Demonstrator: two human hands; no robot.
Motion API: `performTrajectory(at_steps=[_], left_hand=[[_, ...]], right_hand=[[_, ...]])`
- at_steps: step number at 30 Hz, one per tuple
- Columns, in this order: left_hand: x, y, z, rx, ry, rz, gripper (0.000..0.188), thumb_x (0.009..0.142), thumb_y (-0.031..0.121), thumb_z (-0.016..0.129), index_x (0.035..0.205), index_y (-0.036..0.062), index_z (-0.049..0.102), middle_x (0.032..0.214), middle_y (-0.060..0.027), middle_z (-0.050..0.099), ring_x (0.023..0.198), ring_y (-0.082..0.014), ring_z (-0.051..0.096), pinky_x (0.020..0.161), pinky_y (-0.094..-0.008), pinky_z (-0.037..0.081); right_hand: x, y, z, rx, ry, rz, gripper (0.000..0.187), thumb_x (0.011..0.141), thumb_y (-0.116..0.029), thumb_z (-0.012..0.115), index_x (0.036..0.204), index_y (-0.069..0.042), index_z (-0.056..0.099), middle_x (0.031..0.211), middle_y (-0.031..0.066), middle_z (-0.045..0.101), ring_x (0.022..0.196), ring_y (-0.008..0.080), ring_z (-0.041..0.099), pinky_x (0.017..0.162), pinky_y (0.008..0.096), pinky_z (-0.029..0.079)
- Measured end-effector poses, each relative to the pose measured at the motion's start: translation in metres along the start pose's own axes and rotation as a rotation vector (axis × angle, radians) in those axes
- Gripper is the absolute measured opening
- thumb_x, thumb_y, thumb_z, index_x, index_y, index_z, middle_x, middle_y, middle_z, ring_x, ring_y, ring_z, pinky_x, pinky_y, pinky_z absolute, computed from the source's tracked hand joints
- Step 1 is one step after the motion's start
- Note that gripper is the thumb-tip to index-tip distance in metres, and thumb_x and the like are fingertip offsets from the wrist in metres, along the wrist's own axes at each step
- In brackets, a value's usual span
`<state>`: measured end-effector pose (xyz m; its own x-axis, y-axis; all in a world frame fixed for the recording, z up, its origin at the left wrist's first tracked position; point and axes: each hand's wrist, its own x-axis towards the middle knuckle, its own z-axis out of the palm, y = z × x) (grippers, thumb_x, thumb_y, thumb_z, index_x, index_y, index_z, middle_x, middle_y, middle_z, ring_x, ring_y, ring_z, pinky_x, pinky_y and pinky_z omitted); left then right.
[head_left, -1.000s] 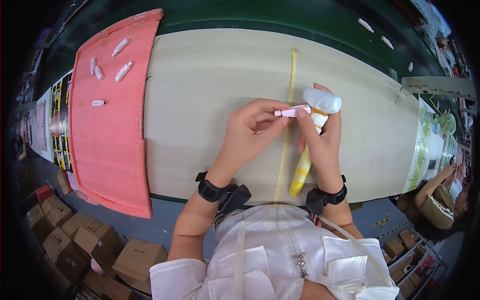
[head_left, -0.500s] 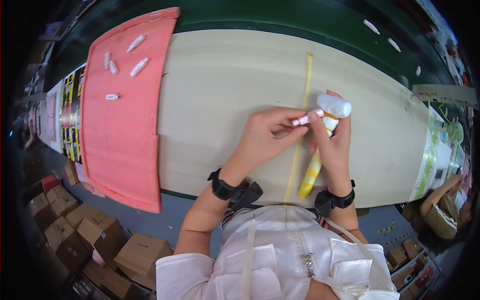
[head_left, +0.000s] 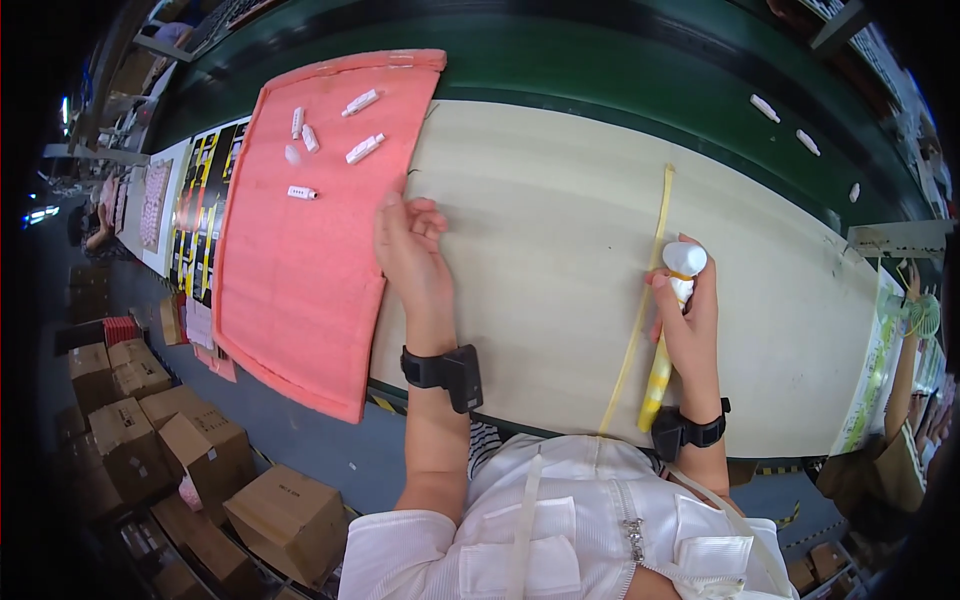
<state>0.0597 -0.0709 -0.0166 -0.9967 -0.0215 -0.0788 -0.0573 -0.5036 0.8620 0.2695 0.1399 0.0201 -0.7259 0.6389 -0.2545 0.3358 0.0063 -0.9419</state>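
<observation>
My left hand is raised beside the right edge of the pink padded mat. Its fingers are loosely curled, with nothing visible in them. Several small pale pink and white tube-shaped pieces lie scattered on the far part of the mat. Among them is a blurred whitish shape. My right hand is closed around a mallet with a white head and a yellow handle pointing back toward me. An orange band circles it just under the head.
A yellow tape line crosses the beige worktop left of my right hand. Beyond runs a dark green belt carrying a few small pale pieces at right. Cardboard boxes stand on the floor at lower left. Another person is at far right.
My left hand has left the mallet and moved left to the mat, no longer holding the small pink piece. A blurred whitish shape now shows on the mat. The mallet's head has tilted.
</observation>
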Motion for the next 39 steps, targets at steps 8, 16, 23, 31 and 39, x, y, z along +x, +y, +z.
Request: performTrajectory(at_steps=[8, 16, 23, 31, 39], left_hand=[[-0.004, -0.012, -0.008, 1.813, -0.067, 0.739, 0.069, 0.101, 0.047, 0.059, 0.151, 0.0026, 0.043, 0.148, -0.0323, 0.044, 0.140, -0.0473, 0.042, 0.113, -0.0650, 0.032], [-0.016, -0.001, -0.007, 1.859, -0.075, 0.154, 0.099, 0.094, 0.070, 0.054, 0.163, 0.0067, 0.020, 0.161, -0.0396, 0.017, 0.150, -0.0602, 0.011, 0.113, -0.0788, 0.011], [-0.056, -0.015, 0.019, 1.898, -0.223, 0.239, 0.104, 0.093, 0.072, 0.054, 0.163, 0.0030, 0.018, 0.160, -0.0422, 0.015, 0.148, -0.0635, 0.011, 0.110, -0.0819, 0.013], [-0.034, -0.014, 0.049, 1.887, -0.280, 0.145, 0.100, 0.095, 0.068, 0.056, 0.162, 0.0042, 0.020, 0.160, -0.0419, 0.016, 0.150, -0.0603, 0.011, 0.111, -0.0810, 0.014], [-0.013, -0.032, 0.162, 1.322, -0.867, 0.604, 0.046, 0.098, 0.018, 0.063, 0.142, 0.0044, 0.054, 0.136, -0.0251, 0.057, 0.126, -0.0457, 0.054, 0.104, -0.0506, 0.045]], right_hand=[[0.000, 0.001, -0.006, 0.029, -0.035, 0.014, 0.047, 0.103, -0.019, 0.060, 0.145, -0.009, 0.042, 0.103, 0.0046, 0.065, 0.062, 0.0053, 0.052, 0.049, 0.0208, 0.044], [-0.003, 0.000, 0.001, 0.004, -0.046, -0.075, 0.047, 0.103, -0.017, 0.059, 0.146, -0.010, 0.042, 0.098, 0.0021, 0.061, 0.063, 0.0061, 0.052, 0.049, 0.0221, 0.044], [-0.003, 0.001, -0.002, -0.013, -0.050, -0.064, 0.048, 0.102, -0.016, 0.060, 0.146, -0.009, 0.041, 0.096, 0.0018, 0.062, 0.063, 0.0067, 0.053, 0.051, 0.0235, 0.044], [0.002, 0.015, -0.008, -0.016, -0.043, -0.155, 0.052, 0.100, -0.016, 0.063, 0.146, -0.008, 0.039, 0.092, 0.0048, 0.065, 0.069, 0.0111, 0.059, 0.060, 0.0277, 0.048], [0.004, 0.017, -0.010, 0.029, -0.051, -0.165, 0.055, 0.097, -0.014, 0.064, 0.146, -0.007, 0.039, 0.094, 0.0107, 0.067, 0.082, 0.0213, 0.067, 0.075, 0.0336, 0.053]])
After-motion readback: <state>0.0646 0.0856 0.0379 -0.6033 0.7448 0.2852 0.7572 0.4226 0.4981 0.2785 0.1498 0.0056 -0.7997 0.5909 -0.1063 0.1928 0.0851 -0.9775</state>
